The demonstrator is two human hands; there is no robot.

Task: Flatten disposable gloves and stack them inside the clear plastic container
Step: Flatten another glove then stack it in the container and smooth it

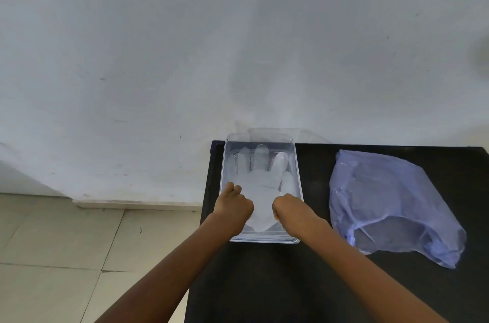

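A clear plastic container [298,177] stands on the black table near its far left corner. Inside it a translucent white disposable glove [260,182] lies flat, fingers spread and pointing away from me. My left hand [234,203] rests with curled fingers on the glove's left side near the cuff. My right hand [289,210] is curled on the glove's right side, close to the thumb. Both hands press or pinch the glove's lower part; the cuff edge shows between my wrists.
A crumpled bluish plastic bag [391,203] lies on the black table [312,283] to the right of the container. A clear lid [277,133] leans behind the container against the white wall. Tiled floor lies to the left, past the table's edge.
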